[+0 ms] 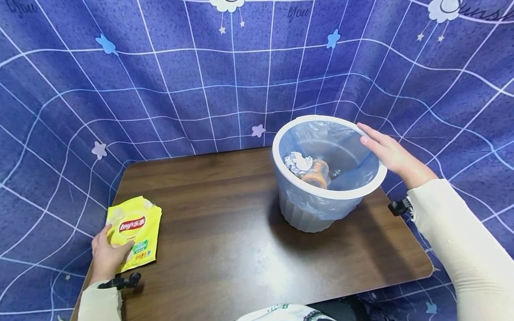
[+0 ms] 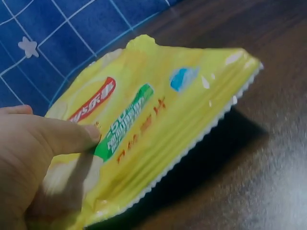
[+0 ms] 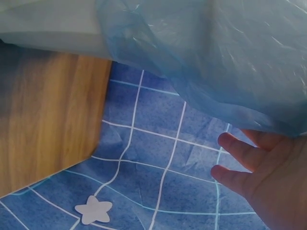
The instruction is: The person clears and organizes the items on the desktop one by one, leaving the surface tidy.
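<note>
My left hand [image 1: 108, 254] holds a yellow Lay's chip bag [image 1: 138, 220] at its left side, thumb laid across the printed front. In the left wrist view the chip bag [image 2: 144, 115] is tilted, its crimped edge raised over a dark shadow on the wood. My right hand [image 1: 391, 154] rests at the right rim of a white trash bin [image 1: 307, 214] lined with a translucent bluish bag. Its fingers [image 3: 240, 151] look loosely extended under the liner [image 3: 216, 62] in the right wrist view. Inside the bin lie crumpled white paper [image 1: 298, 163] and a clear container with an orange band [image 1: 316, 174].
The bin stands at the right on a brown wooden table [image 1: 209, 214] with rounded corners. A blue curtain [image 1: 225, 89] with a white grid and stars hangs behind and along both sides. Part of the person's white clothing [image 1: 277, 313] shows at the front edge.
</note>
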A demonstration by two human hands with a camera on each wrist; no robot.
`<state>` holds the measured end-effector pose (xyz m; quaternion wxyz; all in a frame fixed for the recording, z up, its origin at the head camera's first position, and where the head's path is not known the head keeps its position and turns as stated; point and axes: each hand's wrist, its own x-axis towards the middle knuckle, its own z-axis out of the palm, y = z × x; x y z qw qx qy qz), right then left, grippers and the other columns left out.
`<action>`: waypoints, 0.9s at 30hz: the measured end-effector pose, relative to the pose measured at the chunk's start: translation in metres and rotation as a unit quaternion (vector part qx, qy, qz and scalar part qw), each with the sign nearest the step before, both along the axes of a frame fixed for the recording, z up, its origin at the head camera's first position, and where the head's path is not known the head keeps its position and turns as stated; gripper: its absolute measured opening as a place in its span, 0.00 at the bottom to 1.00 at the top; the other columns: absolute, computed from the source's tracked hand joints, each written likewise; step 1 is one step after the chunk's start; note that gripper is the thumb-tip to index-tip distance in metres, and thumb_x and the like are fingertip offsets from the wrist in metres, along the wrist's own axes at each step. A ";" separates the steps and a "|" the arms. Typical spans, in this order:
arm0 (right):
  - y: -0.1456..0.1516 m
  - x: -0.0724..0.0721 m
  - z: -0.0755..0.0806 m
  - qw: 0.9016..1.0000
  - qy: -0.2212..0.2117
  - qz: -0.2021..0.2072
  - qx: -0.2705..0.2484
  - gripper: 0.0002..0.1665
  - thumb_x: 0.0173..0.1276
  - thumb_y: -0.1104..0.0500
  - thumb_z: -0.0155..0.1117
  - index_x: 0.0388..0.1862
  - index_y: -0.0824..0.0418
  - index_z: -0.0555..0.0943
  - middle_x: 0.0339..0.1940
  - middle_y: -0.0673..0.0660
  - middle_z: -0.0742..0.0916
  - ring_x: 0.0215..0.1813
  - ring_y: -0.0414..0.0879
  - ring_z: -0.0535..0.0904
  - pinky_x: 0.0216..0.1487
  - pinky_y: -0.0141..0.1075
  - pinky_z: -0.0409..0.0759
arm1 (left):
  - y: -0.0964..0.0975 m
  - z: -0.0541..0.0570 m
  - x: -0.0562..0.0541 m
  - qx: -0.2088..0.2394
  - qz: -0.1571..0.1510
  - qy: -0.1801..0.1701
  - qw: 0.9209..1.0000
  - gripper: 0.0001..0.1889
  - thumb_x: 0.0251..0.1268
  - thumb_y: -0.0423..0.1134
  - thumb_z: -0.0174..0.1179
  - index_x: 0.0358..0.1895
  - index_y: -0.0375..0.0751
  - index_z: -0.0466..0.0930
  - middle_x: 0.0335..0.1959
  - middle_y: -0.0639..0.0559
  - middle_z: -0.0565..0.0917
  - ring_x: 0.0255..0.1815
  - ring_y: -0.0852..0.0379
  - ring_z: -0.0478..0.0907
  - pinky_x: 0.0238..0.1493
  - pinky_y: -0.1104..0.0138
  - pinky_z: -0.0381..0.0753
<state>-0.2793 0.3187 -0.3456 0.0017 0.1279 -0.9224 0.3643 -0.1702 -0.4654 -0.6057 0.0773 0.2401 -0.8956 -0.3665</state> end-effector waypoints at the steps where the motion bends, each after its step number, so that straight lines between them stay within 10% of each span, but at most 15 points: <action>1: 0.000 -0.001 -0.001 1.000 0.000 0.000 -0.001 0.36 0.82 0.43 0.42 0.83 0.55 0.55 0.80 0.66 0.62 0.78 0.66 0.56 0.77 0.57 0.51 | 0.000 0.002 0.001 -0.008 0.000 -0.010 1.000 0.55 0.54 0.36 0.74 0.81 0.38 0.46 0.77 0.25 0.45 0.76 0.24 0.44 0.75 0.37 0.47; 11: -0.001 0.000 0.000 1.000 -0.003 -0.005 0.005 0.36 0.82 0.43 0.42 0.83 0.54 0.55 0.80 0.65 0.62 0.77 0.66 0.57 0.76 0.59 0.52 | -0.001 0.012 -0.005 -0.048 0.000 -0.110 0.993 0.56 0.51 0.50 0.77 0.78 0.32 0.51 0.66 0.16 0.55 0.66 0.20 0.47 0.62 0.33 0.52; 23: 0.000 -0.001 0.000 1.000 0.001 -0.002 0.013 0.37 0.82 0.42 0.42 0.83 0.54 0.55 0.80 0.65 0.61 0.78 0.66 0.56 0.76 0.62 0.51 | 0.005 0.005 -0.016 0.078 -0.033 -0.023 0.996 0.44 0.65 0.41 0.69 0.79 0.36 0.54 0.78 0.30 0.57 0.76 0.33 0.55 0.73 0.41 0.56; 27: 0.000 0.000 0.000 1.000 -0.001 -0.003 0.018 0.37 0.82 0.42 0.42 0.83 0.54 0.55 0.80 0.65 0.61 0.78 0.67 0.55 0.76 0.62 0.51 | 0.018 0.016 -0.028 0.126 -0.032 -0.005 0.991 0.45 0.65 0.44 0.70 0.81 0.46 0.54 0.79 0.37 0.56 0.66 0.42 0.68 0.58 0.64 0.77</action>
